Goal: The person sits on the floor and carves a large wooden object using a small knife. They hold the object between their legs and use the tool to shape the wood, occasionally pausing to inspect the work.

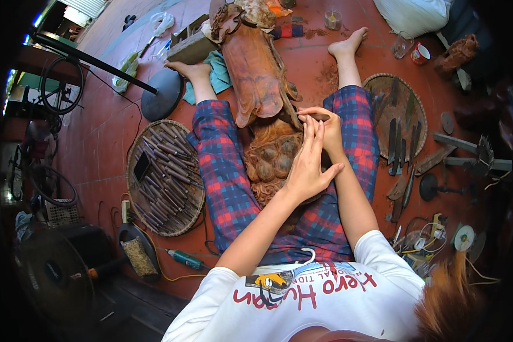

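Observation:
A carved wooden sculpture (251, 80) lies between my legs, with a smooth reddish-brown upper part and rounded knobs (271, 159) carved lower down. My right hand (332, 134) is closed round a slim dark-handled carving tool (321, 117), whose handle end sticks out by the thumb. The tool's working end is hidden, seemingly near the smooth part's lower edge. My left hand (309, 162) lies over the carving with its fingers stretched out and thumb spread. Its fingertips touch or nearly touch the right hand's fingers; I cannot tell whether they press the tool.
A round woven tray (132, 188) of several chisels and a phone (142, 166) sits left of my leg. Another tray (376, 85) with blades lies right. A black stand base (161, 95), wooden box (189, 43), green power tool (185, 259) and red-white cup (420, 54) stand around.

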`<action>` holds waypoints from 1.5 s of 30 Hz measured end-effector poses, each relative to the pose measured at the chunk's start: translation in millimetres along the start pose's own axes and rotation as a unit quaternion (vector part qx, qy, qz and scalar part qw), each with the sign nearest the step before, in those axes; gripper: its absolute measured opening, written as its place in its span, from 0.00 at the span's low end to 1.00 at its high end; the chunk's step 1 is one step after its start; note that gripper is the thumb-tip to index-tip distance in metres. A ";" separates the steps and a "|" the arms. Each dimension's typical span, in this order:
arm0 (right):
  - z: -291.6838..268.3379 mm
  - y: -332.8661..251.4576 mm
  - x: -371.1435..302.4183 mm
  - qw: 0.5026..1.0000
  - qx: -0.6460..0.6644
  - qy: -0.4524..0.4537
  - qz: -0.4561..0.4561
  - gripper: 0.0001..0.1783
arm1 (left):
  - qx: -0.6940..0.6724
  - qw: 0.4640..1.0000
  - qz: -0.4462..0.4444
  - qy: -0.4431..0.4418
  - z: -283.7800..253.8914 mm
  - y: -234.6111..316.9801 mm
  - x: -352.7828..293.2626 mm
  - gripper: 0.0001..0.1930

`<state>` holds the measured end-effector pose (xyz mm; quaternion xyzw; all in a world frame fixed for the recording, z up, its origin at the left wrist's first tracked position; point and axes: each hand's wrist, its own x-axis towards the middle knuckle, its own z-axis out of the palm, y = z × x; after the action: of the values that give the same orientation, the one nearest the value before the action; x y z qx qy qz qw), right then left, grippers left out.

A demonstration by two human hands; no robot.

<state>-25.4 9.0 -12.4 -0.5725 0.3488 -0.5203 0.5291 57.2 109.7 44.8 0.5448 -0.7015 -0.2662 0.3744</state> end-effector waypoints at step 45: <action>6.5 -106.7 -51.6 0.951 0.273 -0.013 0.144 0.28 | 0.001 0.992 0.068 0.110 -12.6 -10.4 -78.2 0.04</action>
<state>-46.4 80.6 79.9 -0.3561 0.2653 -0.5064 0.7392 83.2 182.8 25.6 0.5222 -0.6919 -0.1775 0.4660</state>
